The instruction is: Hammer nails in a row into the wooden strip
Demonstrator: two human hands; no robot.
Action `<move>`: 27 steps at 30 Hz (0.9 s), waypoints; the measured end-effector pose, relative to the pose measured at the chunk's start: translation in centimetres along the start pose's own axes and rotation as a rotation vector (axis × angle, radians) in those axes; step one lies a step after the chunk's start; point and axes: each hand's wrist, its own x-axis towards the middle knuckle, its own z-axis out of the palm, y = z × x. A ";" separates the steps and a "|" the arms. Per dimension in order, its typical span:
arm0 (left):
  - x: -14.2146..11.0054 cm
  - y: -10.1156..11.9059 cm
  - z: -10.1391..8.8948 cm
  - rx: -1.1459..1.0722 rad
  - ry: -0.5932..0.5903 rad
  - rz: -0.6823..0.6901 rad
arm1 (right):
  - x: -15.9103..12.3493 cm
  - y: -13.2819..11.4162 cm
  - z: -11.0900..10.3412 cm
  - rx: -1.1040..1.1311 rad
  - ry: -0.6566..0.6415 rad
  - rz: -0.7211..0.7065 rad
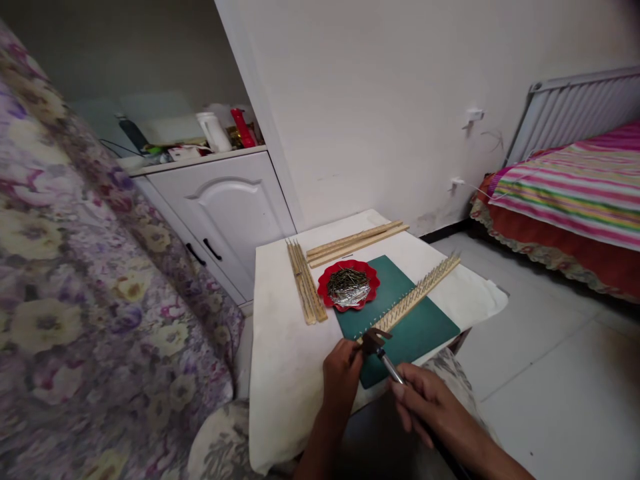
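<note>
My right hand is wrapped around the handle of a claw hammer. The hammer's head is over the near end of a wooden strip that has many nails standing up along it. My left hand is closed at that near end, its fingers right beside the hammer head; whether a nail is also between them is hidden. Under the strip lies a green cutting mat. A red scalloped dish full of loose dark and silvery nails sits at the mat's far left corner.
Nail-studded wooden strips lie left of the dish, and more wooden strips lie behind it. All rest on a white-covered table. A floral curtain hangs at left, a cabinet stands behind, and a bed is at right.
</note>
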 end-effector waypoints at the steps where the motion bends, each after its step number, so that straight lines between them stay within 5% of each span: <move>1: -0.1 -0.1 0.0 -0.004 -0.001 -0.001 | -0.4 0.4 -0.3 0.024 0.014 0.010; 6: -0.6 -0.7 -0.3 0.047 0.069 -0.049 | -2.0 3.8 -1.9 0.152 0.049 0.106; 10: 0.0 -0.6 0.0 0.123 0.129 0.046 | -2.3 5.4 -2.6 0.193 0.090 0.145; 18: 1.6 -1.3 1.5 0.180 0.088 0.074 | -1.5 5.5 -2.9 0.251 0.072 0.130; 27: 3.5 -0.2 0.4 0.066 0.027 0.031 | -0.8 6.0 -3.5 0.273 0.121 0.084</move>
